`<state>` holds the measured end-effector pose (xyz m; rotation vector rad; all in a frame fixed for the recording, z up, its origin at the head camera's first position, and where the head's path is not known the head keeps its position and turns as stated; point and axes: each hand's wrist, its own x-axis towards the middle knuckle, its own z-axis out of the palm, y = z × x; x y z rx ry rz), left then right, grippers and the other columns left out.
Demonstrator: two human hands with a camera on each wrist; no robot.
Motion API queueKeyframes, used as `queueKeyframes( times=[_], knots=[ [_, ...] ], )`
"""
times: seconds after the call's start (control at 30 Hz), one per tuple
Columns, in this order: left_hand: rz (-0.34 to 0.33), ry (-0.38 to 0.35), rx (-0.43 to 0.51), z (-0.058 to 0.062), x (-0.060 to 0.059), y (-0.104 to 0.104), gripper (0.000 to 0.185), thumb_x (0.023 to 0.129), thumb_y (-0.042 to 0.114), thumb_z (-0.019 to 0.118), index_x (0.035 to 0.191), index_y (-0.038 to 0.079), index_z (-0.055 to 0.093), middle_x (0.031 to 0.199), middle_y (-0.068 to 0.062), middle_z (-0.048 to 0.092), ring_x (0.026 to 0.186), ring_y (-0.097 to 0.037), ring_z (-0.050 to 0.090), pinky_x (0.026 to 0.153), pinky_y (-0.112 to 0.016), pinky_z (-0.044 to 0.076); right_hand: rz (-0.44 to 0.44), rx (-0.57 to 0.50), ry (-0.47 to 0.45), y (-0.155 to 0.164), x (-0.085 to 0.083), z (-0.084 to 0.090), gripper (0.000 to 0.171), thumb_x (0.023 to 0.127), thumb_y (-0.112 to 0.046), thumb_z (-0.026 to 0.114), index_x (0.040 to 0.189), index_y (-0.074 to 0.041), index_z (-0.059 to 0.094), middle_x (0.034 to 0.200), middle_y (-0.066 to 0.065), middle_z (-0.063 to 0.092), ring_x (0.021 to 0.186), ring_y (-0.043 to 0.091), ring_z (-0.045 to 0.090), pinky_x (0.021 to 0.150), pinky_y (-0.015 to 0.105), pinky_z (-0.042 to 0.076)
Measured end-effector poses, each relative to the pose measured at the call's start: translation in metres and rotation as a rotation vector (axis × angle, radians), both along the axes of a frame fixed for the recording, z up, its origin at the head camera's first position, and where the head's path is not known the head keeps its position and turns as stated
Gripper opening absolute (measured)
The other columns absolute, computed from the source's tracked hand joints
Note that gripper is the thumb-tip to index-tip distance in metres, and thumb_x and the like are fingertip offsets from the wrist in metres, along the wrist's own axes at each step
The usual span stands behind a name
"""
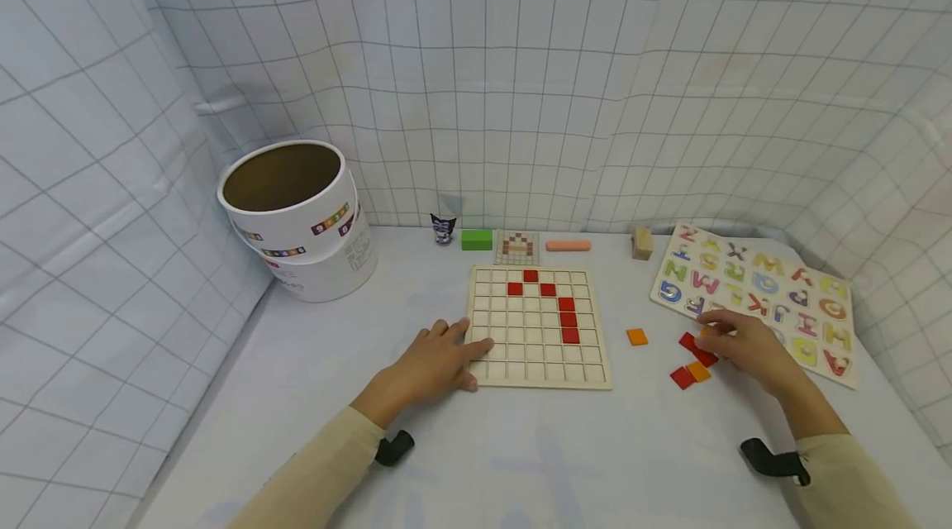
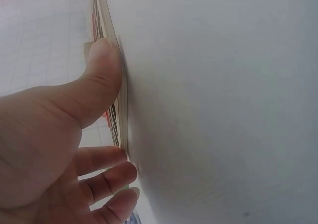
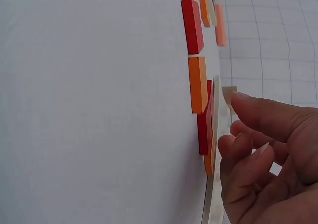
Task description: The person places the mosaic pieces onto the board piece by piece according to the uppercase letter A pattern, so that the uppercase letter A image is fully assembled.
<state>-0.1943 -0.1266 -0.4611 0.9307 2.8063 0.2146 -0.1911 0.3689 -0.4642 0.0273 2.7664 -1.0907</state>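
Observation:
My left hand (image 1: 433, 364) rests at the left edge of a wooden grid board (image 1: 521, 376), fingers spread, one reaching onto its squares. In the left wrist view the thumb (image 2: 103, 60) presses along the board's side. Several red square tiles (image 1: 568, 319) sit in the board's upper and right squares. My right hand (image 1: 747, 347) hovers at a loose group of tiles, fingers bent, thumb apart from them. In the right wrist view nothing shows between them. Beneath lie red tiles (image 3: 192, 28) and orange tiles (image 3: 197, 85); one orange tile (image 1: 636, 337) lies alone nearer the board.
An alphabet puzzle board (image 1: 744, 241) lies at the right. Along the back stand a small figurine (image 1: 443, 230), a green block (image 1: 477, 240), a pattern card (image 1: 517, 248), a salmon stick (image 1: 568, 246) and a wooden block (image 1: 642, 244). A white bucket (image 1: 320, 252) stands back left.

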Motion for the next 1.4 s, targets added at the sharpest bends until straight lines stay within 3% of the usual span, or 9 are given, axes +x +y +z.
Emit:
queueKeyframes(
  times=[0.23,0.6,0.83,1.1,1.4],
  knots=[
    [-0.003,-0.004,-0.012,-0.002,-0.001,0.001,0.068,0.091,0.049,0.069,0.152,0.03,0.05,0.159,-0.021,0.038,0.133,-0.041,0.045,0.101,-0.057,0.042,-0.009,0.053,-0.014,-0.015,-0.004,-0.003,0.041,0.094,-0.02,0.072,0.127,0.004,0.063,0.104,0.014,0.062,0.086,0.024,0.056,0.067,0.029,0.05],
    [-0.001,0.011,0.001,0.001,0.001,0.001,0.066,0.089,0.047,0.071,0.15,0.029,0.053,0.157,-0.023,0.041,0.129,-0.041,0.048,0.098,-0.057,0.043,0.014,0.066,-0.029,-0.02,-0.007,-0.005,0.027,0.095,-0.018,0.072,0.113,0.001,0.063,0.093,0.009,0.063,0.077,0.021,0.059,0.066,0.031,0.051],
    [-0.003,0.012,-0.005,0.0,0.001,0.002,0.066,0.09,0.048,0.07,0.151,0.029,0.052,0.157,-0.023,0.041,0.13,-0.041,0.048,0.099,-0.057,0.044,-0.011,0.02,-0.035,-0.016,-0.003,-0.004,0.038,0.101,-0.027,0.065,0.129,-0.002,0.057,0.096,0.011,0.059,0.081,0.023,0.058,0.068,0.031,0.049],
    [0.003,0.012,-0.007,0.002,0.002,0.002,0.066,0.089,0.048,0.071,0.15,0.029,0.053,0.157,-0.023,0.042,0.13,-0.041,0.047,0.099,-0.057,0.043,-0.055,-0.134,-0.006,-0.01,-0.006,0.002,0.052,0.102,-0.042,0.062,0.131,0.0,0.056,0.074,0.007,0.052,0.067,0.021,0.053,0.059,0.03,0.044],
    [0.001,0.018,-0.006,0.002,0.001,0.001,0.066,0.09,0.049,0.069,0.151,0.029,0.052,0.157,-0.023,0.041,0.131,-0.043,0.047,0.1,-0.058,0.043,-0.067,-0.402,-0.059,-0.046,-0.032,0.013,0.059,0.097,-0.037,0.071,0.14,-0.002,0.052,0.097,0.012,0.063,0.078,0.023,0.062,0.065,0.027,0.051]
  ],
)
